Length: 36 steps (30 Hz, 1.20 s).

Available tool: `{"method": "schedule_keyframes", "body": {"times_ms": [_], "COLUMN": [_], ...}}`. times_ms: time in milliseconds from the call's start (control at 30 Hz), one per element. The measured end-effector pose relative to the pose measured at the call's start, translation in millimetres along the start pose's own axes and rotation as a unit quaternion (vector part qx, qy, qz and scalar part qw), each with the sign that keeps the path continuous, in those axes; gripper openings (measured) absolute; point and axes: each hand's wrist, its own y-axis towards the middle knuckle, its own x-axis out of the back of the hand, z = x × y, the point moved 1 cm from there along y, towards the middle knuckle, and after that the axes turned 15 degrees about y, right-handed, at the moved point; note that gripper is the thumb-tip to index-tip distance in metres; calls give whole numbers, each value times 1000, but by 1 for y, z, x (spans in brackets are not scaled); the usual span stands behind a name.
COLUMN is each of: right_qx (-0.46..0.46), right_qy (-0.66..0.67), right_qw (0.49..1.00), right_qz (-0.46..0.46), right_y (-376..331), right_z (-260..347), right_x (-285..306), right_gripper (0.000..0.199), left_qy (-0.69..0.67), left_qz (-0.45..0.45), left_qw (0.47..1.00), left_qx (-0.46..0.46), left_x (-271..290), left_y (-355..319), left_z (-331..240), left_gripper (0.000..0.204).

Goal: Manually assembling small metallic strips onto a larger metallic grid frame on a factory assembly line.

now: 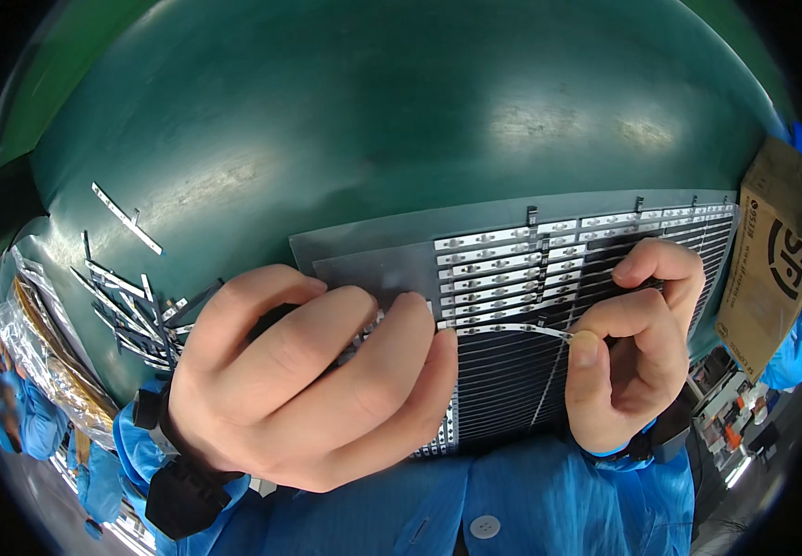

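Note:
Between my hands a thin white strip (503, 328) with small dark components, looking like an LED strip, bows slightly upward. My right hand (637, 343) pinches its right end between thumb and forefinger, the other fingers curled. At its left end, my left hand (318, 385) is closed, thumb and forefinger pressed together on the strip; its palm side is hidden. Beneath lies a dark slotted panel (503, 394) with rows of similar white strips (503, 259) across its upper part. Small black clips (532, 216) stand along those rows.
Loose strips (132, 315) lie in a pile left of my left hand, with a single strip (127, 219) farther off. Clear plastic bags (53, 343) sit at the left table edge. A cardboard box (767, 259) stands at right. The green tabletop (373, 102) stretches beyond the panel.

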Motion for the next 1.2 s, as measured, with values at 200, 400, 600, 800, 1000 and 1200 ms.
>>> {"method": "schedule_keyframes", "body": {"times_ms": [200, 400, 600, 800, 1000, 1200], "right_qx": [14, 25, 48, 55, 51, 56], "right_qy": [-13, -20, -19, -42, -92, -122], "right_qw": [1000, 999, 998, 997, 994, 990], "right_qz": [-2, -15, -39, -47, -43, -40], "right_y": [-2, -2, -1, 0, 2, 2], "right_z": [-1, -2, -5, -7, -3, -3], "right_x": [0, -2, -6, -7, -6, -8], "right_gripper": [10, 11, 13, 11, 10, 12], "left_qy": [5, -1, -2, 4, 6, -1], "left_qz": [4, 6, 13, 5, -4, 13], "left_qw": [1000, 1000, 1000, 1000, 1000, 1000], "left_qx": [-10, -19, -13, -20, -18, -18], "left_x": [0, 1, 4, 0, 1, 3], "left_y": [1, 1, 3, 2, 5, 4], "left_z": [0, 0, 0, 0, -2, -2], "left_gripper": [29, 30, 30, 29, 21, 25]}}
